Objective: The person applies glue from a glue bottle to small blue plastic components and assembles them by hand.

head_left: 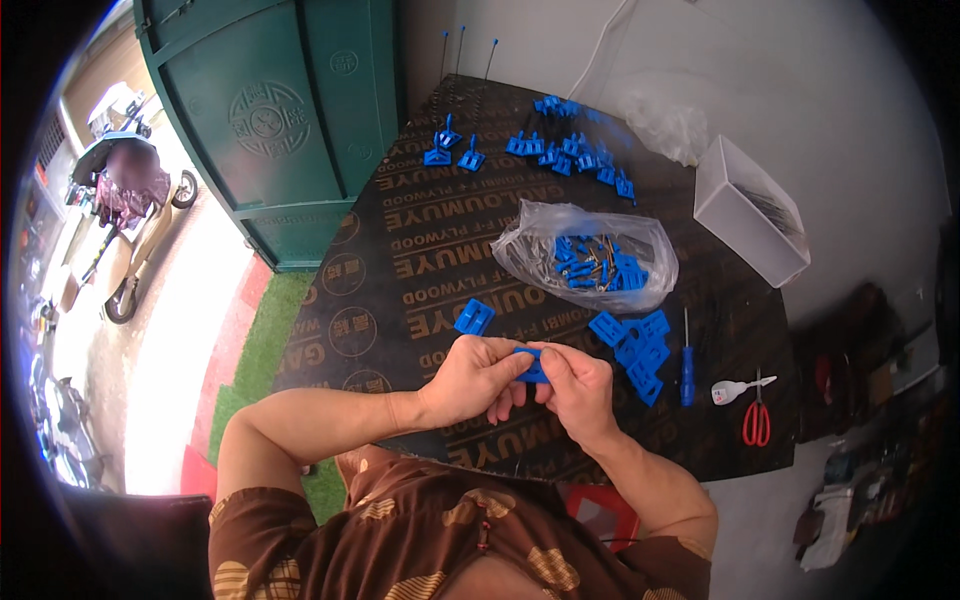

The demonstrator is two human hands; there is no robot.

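— Brown patterned shirt [400, 520] lies nearest us; beyond it, how do our hands stand?

— Our left hand [475, 375] and right hand [580, 390] are both closed in a pinch, one at each end of a small blue plastic piece [530, 370], thumbs uppermost. Our fingers hide its underside, so we cannot tell what sits beneath.

— How should we work it?

— We judge that steady wrists and even thumb pressure serve best; twisting could bend the piece. We should check its alignment before pressing harder.

— What surrounds us?

— Just ahead of the left hand, a loose blue part [474, 316]; right of the right hand, overlapping blue plates [640, 350], then a screwdriver [687, 375]; farther ahead, a clear bag [525, 245] of parts.
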